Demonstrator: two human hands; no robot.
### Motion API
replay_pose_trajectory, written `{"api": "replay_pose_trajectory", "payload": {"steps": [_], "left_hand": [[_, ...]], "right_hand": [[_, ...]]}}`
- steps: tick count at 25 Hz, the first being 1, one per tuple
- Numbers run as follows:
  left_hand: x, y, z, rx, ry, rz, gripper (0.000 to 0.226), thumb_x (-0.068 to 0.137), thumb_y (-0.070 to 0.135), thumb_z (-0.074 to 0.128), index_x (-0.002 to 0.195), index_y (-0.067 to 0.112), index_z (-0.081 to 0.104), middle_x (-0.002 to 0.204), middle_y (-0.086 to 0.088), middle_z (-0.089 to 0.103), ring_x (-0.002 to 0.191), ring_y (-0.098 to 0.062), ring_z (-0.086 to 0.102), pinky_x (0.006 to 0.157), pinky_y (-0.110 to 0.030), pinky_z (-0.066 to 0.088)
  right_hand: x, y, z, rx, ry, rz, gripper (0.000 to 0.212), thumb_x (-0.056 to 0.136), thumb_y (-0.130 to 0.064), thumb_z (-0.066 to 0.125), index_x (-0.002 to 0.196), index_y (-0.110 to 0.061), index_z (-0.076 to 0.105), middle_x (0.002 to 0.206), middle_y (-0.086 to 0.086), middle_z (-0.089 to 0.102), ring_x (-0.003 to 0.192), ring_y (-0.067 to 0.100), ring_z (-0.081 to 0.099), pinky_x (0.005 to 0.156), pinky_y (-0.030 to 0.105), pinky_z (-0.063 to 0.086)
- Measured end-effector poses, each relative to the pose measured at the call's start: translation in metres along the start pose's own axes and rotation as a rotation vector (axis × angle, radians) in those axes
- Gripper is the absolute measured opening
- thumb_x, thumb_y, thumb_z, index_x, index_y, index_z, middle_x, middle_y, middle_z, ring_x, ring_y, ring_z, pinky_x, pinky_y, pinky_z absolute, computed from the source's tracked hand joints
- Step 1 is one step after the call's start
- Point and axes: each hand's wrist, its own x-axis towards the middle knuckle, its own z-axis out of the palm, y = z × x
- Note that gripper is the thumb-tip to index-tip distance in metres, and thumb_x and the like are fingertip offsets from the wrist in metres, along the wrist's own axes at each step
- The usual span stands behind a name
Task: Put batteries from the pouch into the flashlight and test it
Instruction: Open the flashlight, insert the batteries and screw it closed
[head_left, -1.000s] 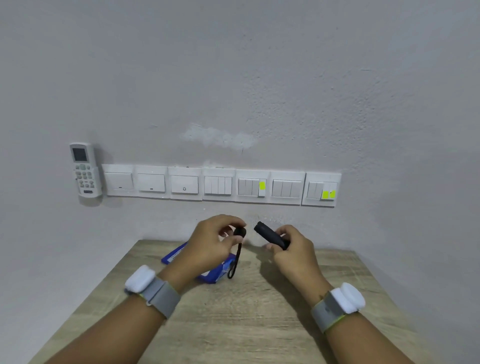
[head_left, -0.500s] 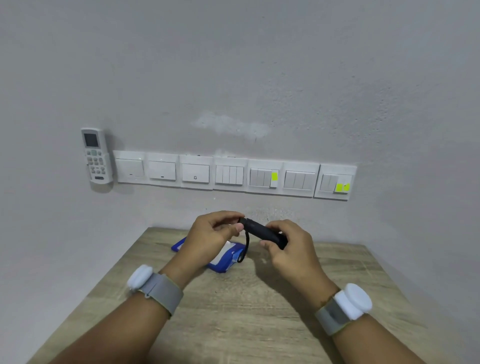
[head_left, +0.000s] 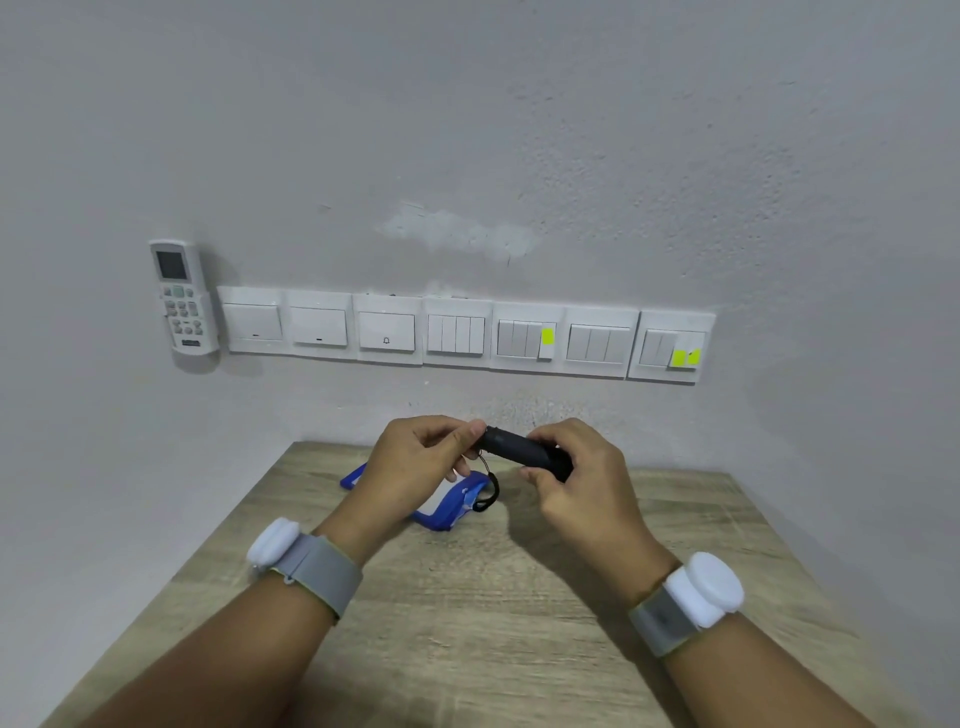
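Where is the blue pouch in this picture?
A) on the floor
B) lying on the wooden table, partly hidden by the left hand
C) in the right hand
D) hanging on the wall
B: the blue pouch lies on the wooden table behind the left hand, which holds the black flashlight with the right hand.

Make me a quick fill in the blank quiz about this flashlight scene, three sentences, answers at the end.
1. The left hand and right hand both hold the flashlight, which is ____ in colour.
2. The pouch lying on the wooden table is ____.
3. The remote hangs on the wall to the ____ of the row of switches.

Missing words: black; blue; left.
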Motion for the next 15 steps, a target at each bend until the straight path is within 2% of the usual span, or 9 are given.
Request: {"api": "replay_pose_trajectory", "payload": {"steps": [3, 7, 8, 10, 12, 15], "left_hand": [[-0.001, 0.001, 0.002, -0.036, -0.01, -0.011, 0.023, 0.094, 0.04, 0.072, 0.091, 0.02, 0.083, 0.074, -0.006, 0.079, 0.063, -0.014, 0.068, 0.074, -0.033, 0.06], [-0.001, 0.001, 0.002, -0.075, 0.013, -0.002, 0.01, 0.094, 0.026, 0.074, 0.097, 0.019, 0.082, 0.075, -0.002, 0.078, 0.068, -0.014, 0.071, 0.072, -0.031, 0.06], [-0.001, 0.002, 0.002, -0.078, 0.016, 0.003, 0.009, 0.095, 0.022, 0.074, 0.1, 0.018, 0.081, 0.076, -0.002, 0.079, 0.069, -0.013, 0.072, 0.072, -0.03, 0.06], [-0.002, 0.004, 0.002, -0.105, 0.024, 0.037, 0.012, 0.096, 0.013, 0.072, 0.105, 0.015, 0.079, 0.083, -0.004, 0.079, 0.073, -0.014, 0.073, 0.071, -0.026, 0.059], [-0.003, 0.007, 0.0, -0.118, 0.036, 0.1, 0.019, 0.097, 0.006, 0.069, 0.111, 0.014, 0.078, 0.094, -0.006, 0.078, 0.077, -0.008, 0.072, 0.069, -0.02, 0.059], [-0.002, 0.008, -0.003, -0.08, 0.03, 0.188, 0.028, 0.097, 0.005, 0.069, 0.112, 0.027, 0.078, 0.106, 0.002, 0.077, 0.089, -0.004, 0.072, 0.076, -0.025, 0.062]], "right_hand": [[0.0, 0.0, -0.001, -0.012, 0.023, -0.018, 0.026, 0.073, -0.009, 0.082, 0.095, -0.018, 0.071, 0.09, -0.008, 0.063, 0.083, 0.011, 0.059, 0.073, 0.022, 0.048], [-0.001, 0.0, -0.001, -0.016, 0.008, -0.019, 0.024, 0.075, -0.014, 0.083, 0.095, -0.018, 0.072, 0.089, -0.007, 0.064, 0.082, 0.009, 0.058, 0.073, 0.017, 0.046], [-0.002, -0.001, 0.0, 0.009, 0.005, 0.018, 0.022, 0.077, -0.015, 0.083, 0.096, -0.018, 0.072, 0.09, -0.008, 0.065, 0.082, 0.009, 0.059, 0.072, 0.016, 0.046], [-0.002, -0.003, 0.002, 0.184, -0.043, 0.201, 0.018, 0.082, -0.014, 0.08, 0.096, -0.019, 0.07, 0.091, -0.006, 0.067, 0.081, 0.009, 0.061, 0.069, 0.013, 0.046], [-0.002, -0.004, 0.007, 0.425, -0.161, 0.396, 0.013, 0.088, -0.015, 0.075, 0.099, -0.021, 0.071, 0.09, -0.005, 0.069, 0.079, 0.011, 0.062, 0.069, 0.019, 0.046], [-0.005, 0.0, 0.016, 0.498, -0.269, 0.399, 0.016, 0.09, -0.018, 0.072, 0.102, -0.029, 0.072, 0.092, -0.009, 0.072, 0.086, 0.011, 0.064, 0.077, 0.027, 0.047]]}}
